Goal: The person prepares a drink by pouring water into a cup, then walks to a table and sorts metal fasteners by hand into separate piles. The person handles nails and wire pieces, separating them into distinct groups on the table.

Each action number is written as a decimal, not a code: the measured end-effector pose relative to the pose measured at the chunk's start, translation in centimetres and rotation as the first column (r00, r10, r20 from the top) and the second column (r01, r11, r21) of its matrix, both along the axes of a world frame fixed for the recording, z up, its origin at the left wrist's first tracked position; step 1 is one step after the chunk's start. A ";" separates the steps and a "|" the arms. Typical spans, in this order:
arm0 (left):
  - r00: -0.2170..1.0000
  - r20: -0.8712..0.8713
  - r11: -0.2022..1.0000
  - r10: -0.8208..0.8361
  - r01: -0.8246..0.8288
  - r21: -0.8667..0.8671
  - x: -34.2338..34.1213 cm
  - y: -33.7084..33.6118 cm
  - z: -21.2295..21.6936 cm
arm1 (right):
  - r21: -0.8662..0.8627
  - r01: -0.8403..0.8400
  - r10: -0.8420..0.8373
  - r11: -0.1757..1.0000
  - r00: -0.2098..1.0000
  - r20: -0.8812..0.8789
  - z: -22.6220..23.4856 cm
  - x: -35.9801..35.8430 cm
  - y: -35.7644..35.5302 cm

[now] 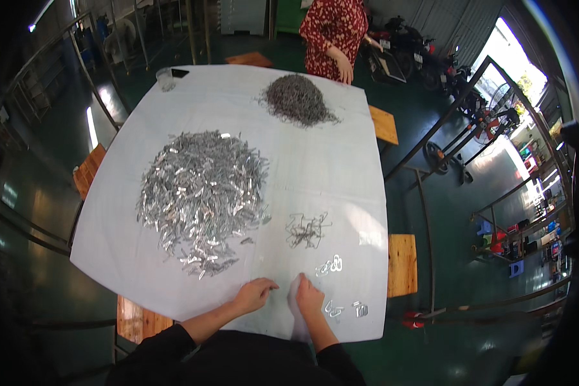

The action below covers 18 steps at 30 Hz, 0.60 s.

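Note:
My left hand (254, 294) rests on the white table cover (225, 109) near its front edge, fingers curled, with nothing clearly in it. My right hand (307, 297) sits close beside it, fingers bent down on the cover; whether it pinches a small part I cannot tell. A big heap of shiny flat metal pieces (202, 196) lies ahead to the left. A small cluster of bent wire clips (307, 229) lies ahead of my right hand. A few finished metal pieces (329, 265) lie to the right, more metal pieces (345, 310) by my right wrist.
A dark pile of wire parts (299, 98) sits at the far side, where a person in a red patterned dress (333, 35) stands. A clear plastic cup (165, 78) stands at the far left corner. Wooden benches (402, 264) flank the table; motorbikes (412, 48) are parked behind.

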<state>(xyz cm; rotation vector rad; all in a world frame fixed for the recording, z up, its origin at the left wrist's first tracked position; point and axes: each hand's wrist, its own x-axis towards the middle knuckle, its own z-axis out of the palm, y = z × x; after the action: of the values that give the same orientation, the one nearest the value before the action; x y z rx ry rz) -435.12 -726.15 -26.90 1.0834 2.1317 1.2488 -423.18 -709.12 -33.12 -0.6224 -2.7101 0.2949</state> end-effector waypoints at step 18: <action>0.393 0.915 0.996 0.090 -0.017 -0.091 -1.0 3.6 -1.2 | -0.214 -0.178 0.123 0.960 0.961 -0.249 6.6 1.0 -2.2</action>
<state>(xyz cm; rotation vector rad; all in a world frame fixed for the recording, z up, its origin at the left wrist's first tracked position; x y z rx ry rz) -436.14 -722.51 -28.13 0.1066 1.2698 1.3265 -422.17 -711.36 -26.50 -0.4101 -2.5163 0.6917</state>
